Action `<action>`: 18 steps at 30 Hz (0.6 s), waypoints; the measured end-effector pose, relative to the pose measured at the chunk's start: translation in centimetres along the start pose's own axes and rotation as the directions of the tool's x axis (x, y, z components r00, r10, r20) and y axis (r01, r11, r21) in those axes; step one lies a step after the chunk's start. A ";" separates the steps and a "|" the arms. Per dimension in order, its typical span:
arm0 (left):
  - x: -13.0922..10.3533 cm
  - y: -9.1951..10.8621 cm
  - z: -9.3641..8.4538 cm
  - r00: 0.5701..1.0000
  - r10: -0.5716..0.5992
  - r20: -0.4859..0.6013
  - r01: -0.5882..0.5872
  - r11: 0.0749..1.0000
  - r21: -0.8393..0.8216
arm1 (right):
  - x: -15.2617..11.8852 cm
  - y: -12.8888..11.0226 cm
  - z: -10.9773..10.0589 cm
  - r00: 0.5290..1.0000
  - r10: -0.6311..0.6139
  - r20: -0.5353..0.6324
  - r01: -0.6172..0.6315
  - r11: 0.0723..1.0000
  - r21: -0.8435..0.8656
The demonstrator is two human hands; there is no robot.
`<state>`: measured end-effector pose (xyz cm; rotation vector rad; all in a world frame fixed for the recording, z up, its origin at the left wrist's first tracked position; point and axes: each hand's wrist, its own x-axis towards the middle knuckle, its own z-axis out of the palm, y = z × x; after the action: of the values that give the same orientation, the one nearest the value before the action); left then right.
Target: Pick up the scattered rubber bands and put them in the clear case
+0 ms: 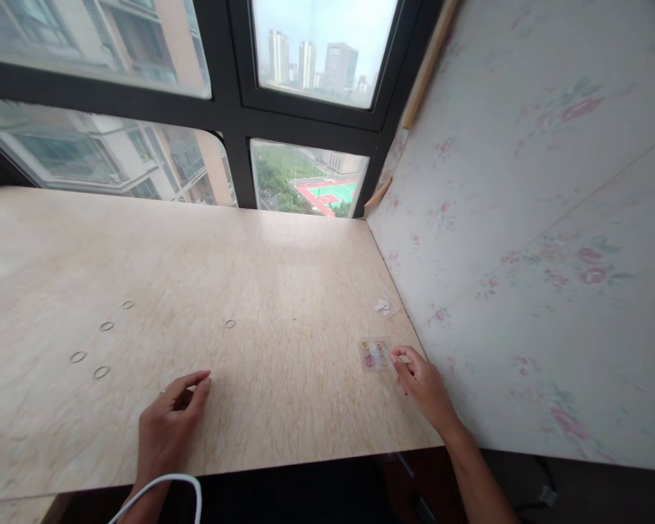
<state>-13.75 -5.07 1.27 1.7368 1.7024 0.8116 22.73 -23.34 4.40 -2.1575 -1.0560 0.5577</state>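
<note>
Clear plastic box with small compartments (363, 364) lies on the cream, marble-patterned bench (295, 415), just beside the fingertips of the right hand (419, 380), on their left side. Inside it are small rings in pink and yellow tones (370, 359). The thumb and forefinger of the right hand come together at the near right edge of the box; whether they touch it, or pinch something tiny, I am not able to tell.

Beyond these fingers, toward the wall, lies a small clear plastic piece with white bits (383, 307), apart from the box.

The left hand (170, 418) rests low over the bench, loosely curled, its thumb and forefinger tips almost meeting. I see nothing between them, but a very thin thing could be hidden. A single thin, dark ring (230, 324) lies a little beyond these fingertips and to their right. Four similar thin, dark rings (101, 372) lie scattered farther to the left of the left fingers, each apart from the others.

In my judgement, the step in hand is work at the box — picking from it or steadying it. The next move would call for a fine, light pinch — the rings are thin, and the box looks light enough to slide.
</note>
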 end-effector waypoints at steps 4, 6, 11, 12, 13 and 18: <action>0.0 0.0 0.1 1.000 0.024 -0.014 -0.024 1.000 0.018 | -0.4 0.2 -0.2 1.000 -0.003 -0.012 0.003 1.000 -0.022; 0.0 0.0 0.2 1.000 0.025 -0.014 -0.025 0.999 0.021 | -0.9 0.2 -0.2 1.000 -0.006 -0.031 0.006 1.000 -0.008; 0.0 0.1 0.4 0.999 0.036 -0.009 -0.036 0.999 0.017 | -2.9 -0.2 2.0 0.996 -0.082 -0.038 0.084 0.995 0.048; -0.1 0.2 0.4 0.999 0.037 -0.005 -0.037 0.999 0.011 | -3.3 -0.3 2.8 0.994 -0.113 -0.015 0.113 0.992 0.054; 0.0 0.3 0.4 0.999 0.036 0.001 -0.036 0.999 0.002 | -3.7 -0.3 3.5 0.989 -0.147 0.010 0.147 0.988 0.055; 0.5 1.1 -0.5 0.993 -0.027 0.119 0.041 0.993 -0.115 | -4.6 -0.1 5.8 0.956 -0.292 0.013 0.293 0.956 -0.024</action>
<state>-13.38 -4.64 2.41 1.6395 1.5711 0.7630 16.39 -24.86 0.81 -1.9709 -1.3644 0.4171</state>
